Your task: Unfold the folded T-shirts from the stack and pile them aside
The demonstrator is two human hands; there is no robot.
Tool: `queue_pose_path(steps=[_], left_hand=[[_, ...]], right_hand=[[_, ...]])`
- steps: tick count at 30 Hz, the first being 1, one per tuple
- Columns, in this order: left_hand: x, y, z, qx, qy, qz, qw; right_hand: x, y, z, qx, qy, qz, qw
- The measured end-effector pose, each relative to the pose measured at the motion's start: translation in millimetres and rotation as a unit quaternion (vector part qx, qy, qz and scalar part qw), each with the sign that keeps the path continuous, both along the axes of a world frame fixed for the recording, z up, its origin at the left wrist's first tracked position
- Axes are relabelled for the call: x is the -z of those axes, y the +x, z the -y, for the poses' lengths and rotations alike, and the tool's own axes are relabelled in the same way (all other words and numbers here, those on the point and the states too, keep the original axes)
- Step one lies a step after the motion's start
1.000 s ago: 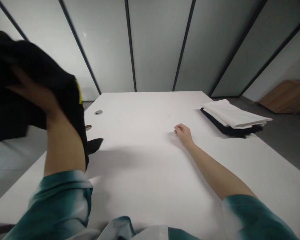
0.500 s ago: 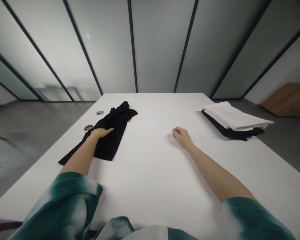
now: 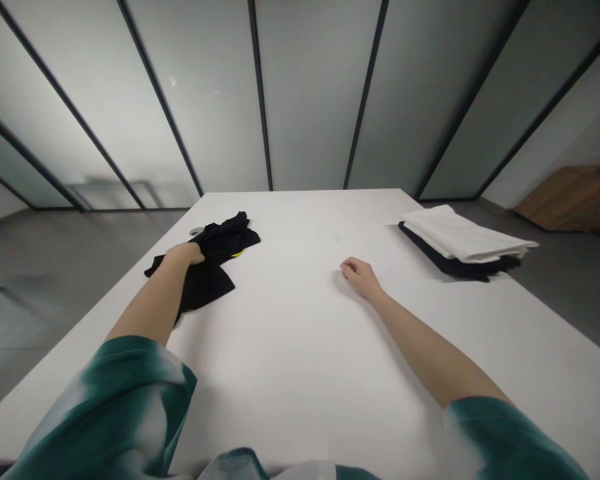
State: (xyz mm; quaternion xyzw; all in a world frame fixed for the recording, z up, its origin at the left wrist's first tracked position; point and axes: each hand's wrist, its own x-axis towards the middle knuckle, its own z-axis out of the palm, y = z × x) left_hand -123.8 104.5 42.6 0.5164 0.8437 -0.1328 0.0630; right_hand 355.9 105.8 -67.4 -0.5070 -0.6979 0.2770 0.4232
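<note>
On the left part of the white table [image 3: 290, 347] lies a crumpled black garment [image 3: 207, 283], with a small yellow patch showing near its right side. My left hand [image 3: 186, 253] is closed on the upper left of this cloth, gathering it into folds. The fingertips are partly hidden by the hand and fabric. My right hand [image 3: 359, 275] rests on the tabletop right of the middle, fingers loosely curled in, with nothing seen in them and no cloth touching it.
At the right edge sits a stack of folded white cloth [image 3: 463, 233] on folded black cloth [image 3: 445, 261]. A round grommet [image 3: 196, 231] shows in the table's left side. Behind the far edge stands a frosted glass wall [image 3: 310, 100]. A wooden piece [image 3: 570, 197] stands far right.
My left hand has closed on the black garment and bunched it up, drawing its lower part up and left. The right hand stays in place on the table.
</note>
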Motion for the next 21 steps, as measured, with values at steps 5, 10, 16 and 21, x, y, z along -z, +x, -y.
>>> queue_pose_path(steps=[5,10,16,21], left_hand=[[14.3,92,2,0.247,0.160,0.049,0.954],[70.0,173,13,0.325,0.106,0.134,0.930],[93.7,194,20,0.305,0.140,0.127,0.933],[95.2,191,20,0.305,0.157,0.133,0.930]], right_hand=[[-1.0,-1,-2,0.050,0.003,-0.044,0.998],[-21.6,27,-17,0.189,0.079,-0.082,0.975],[-61.0,125,-25,0.356,0.171,0.170,0.903],[-71.3,196,-16,0.355,0.063,0.339,0.869]])
